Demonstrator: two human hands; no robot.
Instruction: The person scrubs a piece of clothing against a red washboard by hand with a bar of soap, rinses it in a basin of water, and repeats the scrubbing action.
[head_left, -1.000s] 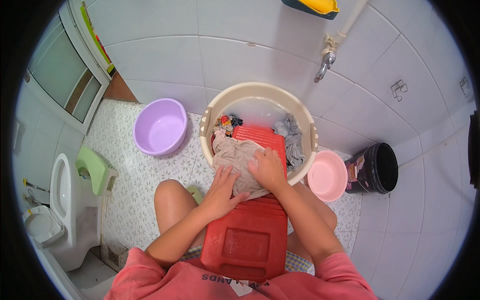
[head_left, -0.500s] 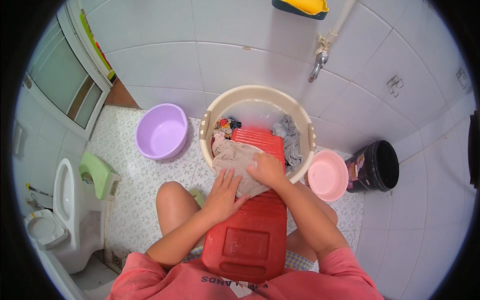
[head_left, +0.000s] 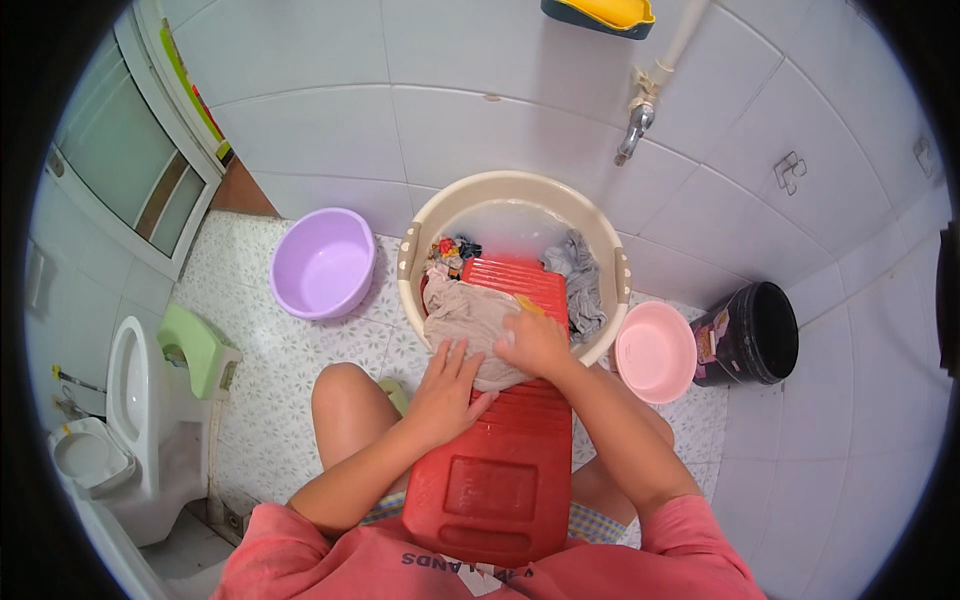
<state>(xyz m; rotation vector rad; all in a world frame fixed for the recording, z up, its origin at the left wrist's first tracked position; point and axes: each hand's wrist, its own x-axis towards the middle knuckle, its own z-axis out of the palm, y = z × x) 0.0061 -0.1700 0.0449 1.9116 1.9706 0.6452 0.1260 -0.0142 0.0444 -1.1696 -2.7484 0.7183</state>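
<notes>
The left hand [head_left: 447,385] lies flat, fingers spread, on a beige cloth [head_left: 466,320] draped over the upper end of a red washboard [head_left: 500,440]. The right hand [head_left: 535,343] is closed around a yellow soap bar [head_left: 530,307], pressing it on the cloth at the near rim of the cream basin [head_left: 515,190].

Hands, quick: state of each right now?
Left hand: open, flat on the beige cloth.
Right hand: curled on the cloth, holding something yellow; cannot tell what.

Coral-pink short-sleeved shirt [head_left: 480,560] with dark lettering, checked shorts [head_left: 590,522], bare forearms and knees
</notes>
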